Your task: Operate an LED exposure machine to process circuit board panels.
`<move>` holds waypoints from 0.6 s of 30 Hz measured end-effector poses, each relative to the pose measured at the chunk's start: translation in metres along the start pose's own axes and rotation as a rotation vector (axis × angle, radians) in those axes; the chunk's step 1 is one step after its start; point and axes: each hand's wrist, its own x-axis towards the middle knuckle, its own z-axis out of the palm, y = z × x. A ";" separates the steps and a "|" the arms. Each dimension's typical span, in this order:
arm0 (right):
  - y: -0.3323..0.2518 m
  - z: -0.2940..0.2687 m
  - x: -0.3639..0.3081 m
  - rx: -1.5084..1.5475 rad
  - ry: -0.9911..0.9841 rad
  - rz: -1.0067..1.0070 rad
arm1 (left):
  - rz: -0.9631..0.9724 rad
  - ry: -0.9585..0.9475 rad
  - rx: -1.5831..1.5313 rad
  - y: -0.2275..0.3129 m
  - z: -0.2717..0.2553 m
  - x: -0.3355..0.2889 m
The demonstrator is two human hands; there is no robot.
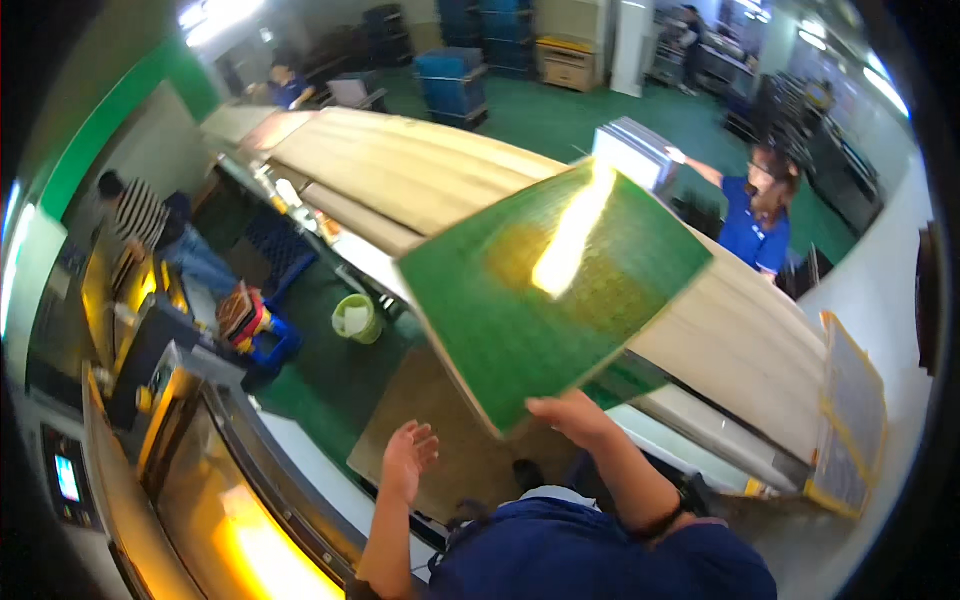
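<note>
Conveyor (400, 165) behind, right hand (574, 417) holds green panel (480, 320).

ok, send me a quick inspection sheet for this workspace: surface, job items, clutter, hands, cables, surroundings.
Surface: long pale beige conveyor-like surface, partly hidden by the board in this view.
Job items: flat green rectangular board, tilted, with strong light glare on it.
Clutter: light-green round bucket with white material inside, on the floor.
Hands: right hand grips the board's near edge; left hand is open, holding nothing.
Cables: nothing seen clearly.
Surroundings: green floor; machine with a glowing yellow interior at lower left; co-worker in a striped top at left, co-worker in a blue shirt beyond the surface at right.
</note>
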 end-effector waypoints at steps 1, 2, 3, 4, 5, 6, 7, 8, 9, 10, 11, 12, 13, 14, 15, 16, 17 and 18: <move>0.018 -0.022 -0.015 0.032 -0.036 -0.041 | -0.018 -0.050 -0.125 0.016 0.010 0.003; 0.028 -0.041 -0.029 0.012 -0.039 -0.015 | -0.023 -0.087 -0.252 0.031 0.016 0.000; 0.031 -0.057 -0.042 -0.012 -0.031 0.010 | 0.002 -0.055 -0.280 0.047 0.025 -0.004; 0.030 -0.073 -0.051 -0.104 -0.002 0.039 | 0.016 -0.124 -0.407 0.064 0.032 -0.011; 0.029 -0.080 -0.052 -0.194 0.024 0.062 | 0.039 -0.195 -0.529 0.074 0.031 -0.018; 0.024 -0.073 -0.046 -0.220 -0.026 0.072 | 0.080 -0.162 -0.552 0.079 0.020 -0.020; 0.019 -0.067 -0.038 -0.233 -0.007 0.016 | 0.043 -0.140 -0.387 0.081 0.004 -0.019; 0.016 -0.060 -0.028 -0.245 0.005 -0.039 | 0.001 -0.107 -0.228 0.078 -0.012 -0.027; 0.023 -0.064 -0.012 -0.378 -0.021 -0.015 | 0.015 -0.014 -0.159 0.071 -0.022 -0.041; 0.021 -0.052 0.003 -0.407 -0.085 0.000 | 0.048 0.038 -0.195 0.064 -0.031 -0.056; 0.021 -0.035 0.017 -0.348 -0.108 0.012 | 0.086 0.168 -0.151 0.057 -0.038 -0.074; 0.021 -0.018 0.030 -0.291 -0.136 0.034 | 0.118 0.307 -0.113 0.048 -0.043 -0.095; 0.047 -0.025 0.058 -0.369 -0.175 -0.056 | 0.188 0.360 -0.136 0.038 -0.050 -0.114; 0.058 -0.011 0.074 -0.434 -0.123 -0.032 | 0.221 0.448 -0.178 0.023 -0.060 -0.133; 0.061 0.016 0.078 -0.448 -0.192 -0.108 | 0.307 0.518 -0.218 0.007 -0.071 -0.154; 0.066 0.043 0.081 -0.454 -0.268 -0.183 | 0.395 0.593 -0.253 -0.008 -0.077 -0.177; 0.078 0.056 0.089 -0.571 -0.327 -0.231 | 0.445 0.704 -0.301 -0.014 -0.079 -0.196; 0.096 0.067 0.095 -0.573 -0.386 -0.247 | 0.486 0.798 -0.338 -0.027 -0.088 -0.218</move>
